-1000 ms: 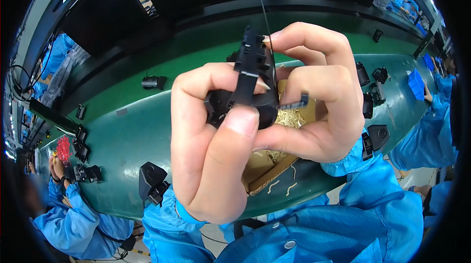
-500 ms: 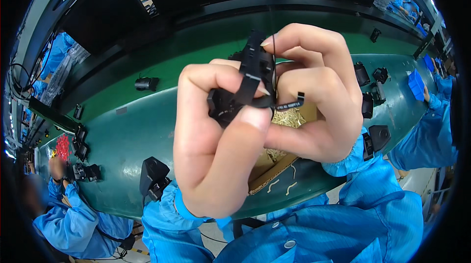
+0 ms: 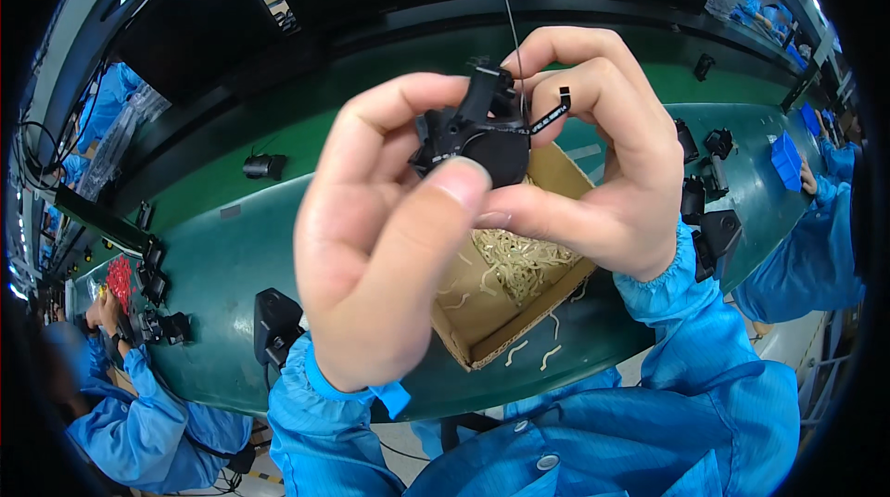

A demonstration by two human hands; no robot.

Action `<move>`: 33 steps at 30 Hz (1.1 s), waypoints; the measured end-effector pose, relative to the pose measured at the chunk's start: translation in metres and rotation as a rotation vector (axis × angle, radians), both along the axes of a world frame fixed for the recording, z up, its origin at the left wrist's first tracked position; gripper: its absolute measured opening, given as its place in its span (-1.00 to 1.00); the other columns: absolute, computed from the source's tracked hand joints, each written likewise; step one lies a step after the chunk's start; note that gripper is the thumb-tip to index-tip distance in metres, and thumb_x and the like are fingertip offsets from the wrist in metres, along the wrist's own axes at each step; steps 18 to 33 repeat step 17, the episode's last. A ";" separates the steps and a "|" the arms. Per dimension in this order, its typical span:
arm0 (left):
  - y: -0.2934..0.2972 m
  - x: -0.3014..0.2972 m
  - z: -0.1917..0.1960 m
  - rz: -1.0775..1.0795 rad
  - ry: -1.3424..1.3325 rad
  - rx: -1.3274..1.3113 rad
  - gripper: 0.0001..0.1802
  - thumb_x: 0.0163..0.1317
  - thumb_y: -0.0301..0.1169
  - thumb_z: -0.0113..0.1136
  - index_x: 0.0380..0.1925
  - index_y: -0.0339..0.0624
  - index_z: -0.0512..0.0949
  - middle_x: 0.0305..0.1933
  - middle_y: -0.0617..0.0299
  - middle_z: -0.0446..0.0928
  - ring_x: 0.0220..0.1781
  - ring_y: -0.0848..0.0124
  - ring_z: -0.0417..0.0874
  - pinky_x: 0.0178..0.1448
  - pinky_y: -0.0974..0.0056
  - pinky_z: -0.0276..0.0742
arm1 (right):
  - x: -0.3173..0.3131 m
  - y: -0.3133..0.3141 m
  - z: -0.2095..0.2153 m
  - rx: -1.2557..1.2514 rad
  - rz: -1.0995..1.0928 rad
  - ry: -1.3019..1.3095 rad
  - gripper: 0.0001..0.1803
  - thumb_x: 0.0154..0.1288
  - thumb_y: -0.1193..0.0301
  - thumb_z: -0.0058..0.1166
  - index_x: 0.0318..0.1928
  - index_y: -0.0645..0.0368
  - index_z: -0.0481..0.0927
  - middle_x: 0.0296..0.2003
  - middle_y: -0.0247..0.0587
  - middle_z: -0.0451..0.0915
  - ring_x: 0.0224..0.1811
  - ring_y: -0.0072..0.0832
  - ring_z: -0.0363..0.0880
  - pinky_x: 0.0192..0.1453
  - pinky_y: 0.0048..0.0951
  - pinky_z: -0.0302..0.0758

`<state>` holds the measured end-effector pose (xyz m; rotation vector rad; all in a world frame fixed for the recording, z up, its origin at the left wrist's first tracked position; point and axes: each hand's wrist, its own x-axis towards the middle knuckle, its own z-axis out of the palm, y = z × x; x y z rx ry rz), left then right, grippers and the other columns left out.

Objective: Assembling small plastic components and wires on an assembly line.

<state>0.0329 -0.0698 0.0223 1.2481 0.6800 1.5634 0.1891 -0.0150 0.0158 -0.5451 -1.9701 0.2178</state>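
Head view: both hands up close, the left hand (image 3: 389, 237) and right hand (image 3: 593, 163) with fingers closed on a small black plastic part (image 3: 477, 131), raised above the green counter (image 3: 213, 256); its lower half is hidden behind the thumbs. Beneath, a brown cardboard box (image 3: 482, 312) holding pale shavings sits partly covered.

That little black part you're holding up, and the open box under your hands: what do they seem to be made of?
The black part looks like moulded plastic: matt, dark, with sharp-edged tabs. The thin strip sticking out of it looks like a flexible ribbon, probably plastic film. The box looks like brown corrugated cardboard, with a fluted edge along its rim. The pale strands inside could be shredded paper or plastic offcuts; I cannot tell which.
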 end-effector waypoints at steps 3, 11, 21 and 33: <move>0.007 -0.009 -0.001 -0.008 0.093 0.027 -0.53 0.13 -0.52 -0.08 0.07 -0.52 0.28 -0.03 -0.06 0.45 -0.03 0.35 0.54 0.04 0.33 0.49 | 0.004 0.003 0.003 0.092 -0.038 -0.045 -0.48 -0.27 0.23 0.49 -0.39 0.24 0.45 -0.14 -0.06 0.46 -0.17 -0.42 0.50 -0.11 -0.46 0.45; 0.015 -0.021 -0.006 0.035 0.256 0.164 -0.66 0.08 -0.68 -0.08 -0.09 -0.41 0.43 -0.11 0.04 0.52 -0.06 0.42 0.54 0.09 0.36 0.42 | 0.003 0.002 0.002 0.126 -0.071 -0.085 -0.50 -0.29 0.26 0.50 -0.37 0.20 0.48 -0.16 -0.10 0.48 -0.20 -0.40 0.52 -0.14 -0.46 0.46; 0.050 -0.037 -0.019 0.079 0.224 0.074 -0.68 0.13 -0.68 -0.09 -0.08 -0.41 0.44 -0.12 0.08 0.54 -0.09 0.42 0.56 0.07 0.36 0.46 | 0.014 0.022 0.010 0.192 -0.046 -0.190 -0.56 -0.21 0.33 0.46 -0.35 0.22 0.50 -0.14 -0.13 0.47 -0.15 -0.39 0.52 -0.07 -0.47 0.46; 0.050 -0.037 -0.019 0.079 0.224 0.074 -0.68 0.13 -0.68 -0.09 -0.08 -0.41 0.44 -0.12 0.08 0.54 -0.09 0.42 0.56 0.07 0.36 0.46 | 0.014 0.022 0.010 0.192 -0.046 -0.190 -0.56 -0.21 0.33 0.46 -0.35 0.22 0.50 -0.14 -0.13 0.47 -0.15 -0.39 0.52 -0.07 -0.47 0.46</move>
